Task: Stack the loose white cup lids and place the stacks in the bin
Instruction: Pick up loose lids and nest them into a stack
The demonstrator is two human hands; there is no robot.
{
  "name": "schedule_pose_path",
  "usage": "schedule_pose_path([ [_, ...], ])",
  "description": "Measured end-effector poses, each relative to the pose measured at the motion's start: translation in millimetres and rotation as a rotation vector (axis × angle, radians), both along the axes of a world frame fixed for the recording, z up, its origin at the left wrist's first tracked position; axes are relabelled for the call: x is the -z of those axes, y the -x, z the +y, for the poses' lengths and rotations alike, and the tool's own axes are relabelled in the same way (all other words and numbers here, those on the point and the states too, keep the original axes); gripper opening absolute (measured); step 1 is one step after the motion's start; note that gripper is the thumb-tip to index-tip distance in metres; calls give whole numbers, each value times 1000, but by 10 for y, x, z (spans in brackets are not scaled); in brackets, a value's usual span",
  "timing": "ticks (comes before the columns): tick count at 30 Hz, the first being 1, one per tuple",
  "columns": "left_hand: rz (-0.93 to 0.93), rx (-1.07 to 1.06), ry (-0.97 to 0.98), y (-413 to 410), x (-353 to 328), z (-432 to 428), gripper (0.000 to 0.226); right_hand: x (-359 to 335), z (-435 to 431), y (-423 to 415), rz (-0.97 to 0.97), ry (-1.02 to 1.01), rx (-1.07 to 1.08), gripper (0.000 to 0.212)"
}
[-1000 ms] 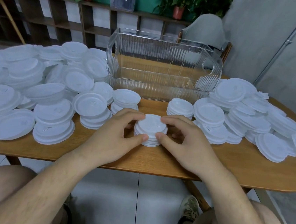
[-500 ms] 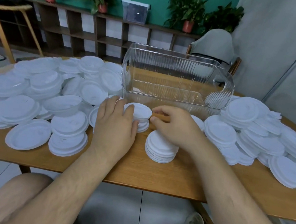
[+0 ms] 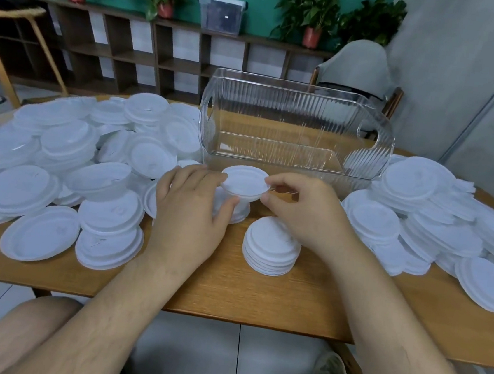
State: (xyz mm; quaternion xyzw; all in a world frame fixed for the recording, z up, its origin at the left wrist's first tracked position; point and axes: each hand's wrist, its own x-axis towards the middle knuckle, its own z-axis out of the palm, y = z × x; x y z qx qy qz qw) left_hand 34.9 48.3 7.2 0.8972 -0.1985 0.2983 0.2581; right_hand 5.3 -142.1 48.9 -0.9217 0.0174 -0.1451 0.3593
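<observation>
White plastic everywhere, and the work has moved on: my left hand (image 3: 190, 208) and right hand (image 3: 307, 211) have let go of the short stack of white round lids (image 3: 271, 247) they were squaring up a second ago. They have reached forward to a white round plastic lid (image 3: 244, 182), now raised just in front of the clear ribbed plastic bin (image 3: 294, 131). My right thumb and forefinger pinch its right rim. My left fingers close on its left rim with the thumb curled below, so both hands grasp it. Whether I hold one lid or a thin nested clump, I cannot tell. It hangs over a smaller pile of lids (image 3: 241, 213), partly hidden by my left thumb. The squared stack stands alone on the pale wooden table (image 3: 228, 291), beside my right wrist and near the front edge. That tells me one stack is built and waiting, and I judge I am now gathering more lids to build it up or start another. Nothing has gone into the bin: only the table's wood shows through its ribbed walls. Loose lids lie heaped on the left (image 3: 69, 150) and the right (image 3: 420, 205), so the job has barely begun.
</observation>
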Motion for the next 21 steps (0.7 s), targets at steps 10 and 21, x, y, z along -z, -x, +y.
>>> schedule_pose_path([
  [10,216,367,434,388,-86,-196,41,130,-203,622,-230,-297,32,14],
  [21,319,480,373,418,-36,-227,70,148,-281,681,-243,-539,-10,21],
])
